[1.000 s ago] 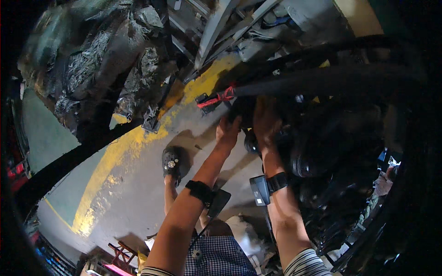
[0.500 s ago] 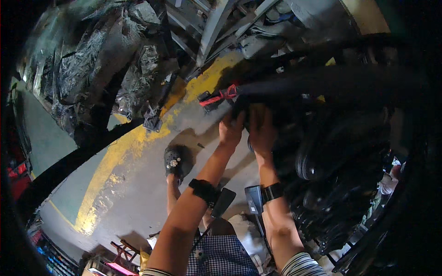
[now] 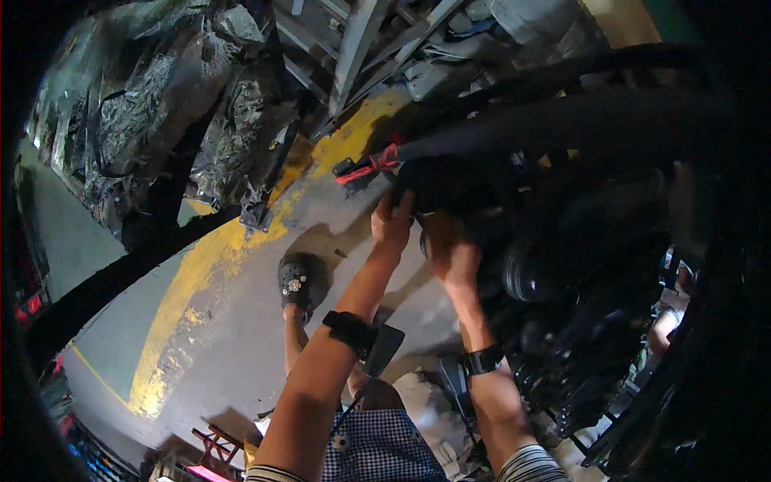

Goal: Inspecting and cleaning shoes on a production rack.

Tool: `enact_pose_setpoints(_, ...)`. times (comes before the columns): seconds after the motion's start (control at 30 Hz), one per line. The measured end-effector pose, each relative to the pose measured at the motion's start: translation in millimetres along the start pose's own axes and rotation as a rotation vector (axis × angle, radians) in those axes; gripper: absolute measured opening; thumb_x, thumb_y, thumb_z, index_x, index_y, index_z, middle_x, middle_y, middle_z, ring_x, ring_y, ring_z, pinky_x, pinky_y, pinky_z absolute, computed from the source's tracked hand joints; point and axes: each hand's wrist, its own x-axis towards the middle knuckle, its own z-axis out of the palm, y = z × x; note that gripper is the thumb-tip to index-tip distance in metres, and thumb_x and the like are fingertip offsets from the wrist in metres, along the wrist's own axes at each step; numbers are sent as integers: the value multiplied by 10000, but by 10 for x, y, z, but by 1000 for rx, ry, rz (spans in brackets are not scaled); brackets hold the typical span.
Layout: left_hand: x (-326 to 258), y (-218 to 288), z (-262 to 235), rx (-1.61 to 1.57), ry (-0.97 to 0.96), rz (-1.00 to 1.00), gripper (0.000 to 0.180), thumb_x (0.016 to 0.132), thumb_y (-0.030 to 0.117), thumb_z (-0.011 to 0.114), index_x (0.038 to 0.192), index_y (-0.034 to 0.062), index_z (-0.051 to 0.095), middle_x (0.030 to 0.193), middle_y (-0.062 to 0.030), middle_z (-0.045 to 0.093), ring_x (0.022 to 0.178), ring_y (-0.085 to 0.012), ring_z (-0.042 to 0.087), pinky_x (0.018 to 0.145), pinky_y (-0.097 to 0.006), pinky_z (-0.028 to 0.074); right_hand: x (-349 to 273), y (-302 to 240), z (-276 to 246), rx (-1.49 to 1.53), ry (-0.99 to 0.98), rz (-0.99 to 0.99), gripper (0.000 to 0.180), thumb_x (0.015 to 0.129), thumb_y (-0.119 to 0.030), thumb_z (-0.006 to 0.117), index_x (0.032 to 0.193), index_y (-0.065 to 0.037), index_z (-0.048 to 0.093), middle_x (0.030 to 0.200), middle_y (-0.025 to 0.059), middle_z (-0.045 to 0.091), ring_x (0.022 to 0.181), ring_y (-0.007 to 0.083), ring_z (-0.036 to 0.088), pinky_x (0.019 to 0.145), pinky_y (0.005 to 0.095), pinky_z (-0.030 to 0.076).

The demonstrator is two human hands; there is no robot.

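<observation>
My left hand [image 3: 391, 226] is raised in front of me, its fingers against the lower left edge of a dark, rounded black piece [image 3: 440, 178] whose kind is lost in shadow. They seem to grip that edge. Close by on the right, my right hand [image 3: 454, 255] is smeared by motion, its fingertips fading into the dark just below the same piece. Beyond both hands a long black bar [image 3: 554, 128] runs to the right. Red cord [image 3: 376, 165] is wound around its left end, beside a small black block [image 3: 345, 170].
Many black rounded parts, among them a ribbed one [image 3: 520, 273], crowd the right side. A wrapped bundle [image 3: 152, 120] stands at far left, with metal beams [image 3: 357, 52] behind. A worn yellow stripe [image 3: 181, 321] crosses the grey floor. My foot wears a dark clog [image 3: 294, 281].
My right hand has come down toward me and away from the black piece, now blurred. My left hand stays at the piece's edge. The whole view has shifted slightly.
</observation>
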Motion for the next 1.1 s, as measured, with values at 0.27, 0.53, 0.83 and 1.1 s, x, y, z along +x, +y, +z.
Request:
enact_pose_setpoints(0.27,-240,288,-77,-112,-56,-138,430,881,317,557,1241,88,500,1081,-41,591,899,-147,567,730,-287,468,-337,54,109,-203,-192,151,279,884,-240,521,1064,-35,576,932,188,627,821,345,614,706,391,485)
enact_pose_setpoints(0.53,-1270,-51,-1481,138,-54,-368,290,891,99,419,1125,0,559,1069,-117,607,898,-182,623,712,-272,508,-1741,-437,-887,489,-310,746,236,845,-256,617,895,-29,576,688,14,549,540,79,479,453,247,377)
enact_pose_setpoints(0.83,-3233,-192,-3293,206,290,-188,156,794,59,505,743,-38,617,712,-136,622,588,-220,608,516,-306,501,-2104,-1072,-2008,477,-485,540,246,878,-279,556,909,-35,544,678,35,553,484,105,511,386,246,390)
enact_pose_setpoints(1.1,-3936,381,-3017,18,415,-96,183,803,20,456,748,-27,624,733,-124,634,630,-210,611,537,-307,502,-2277,-1486,-2722,664,-481,580,221,881,-199,563,1002,-16,538,815,68,615,596,156,605,429,281,475)
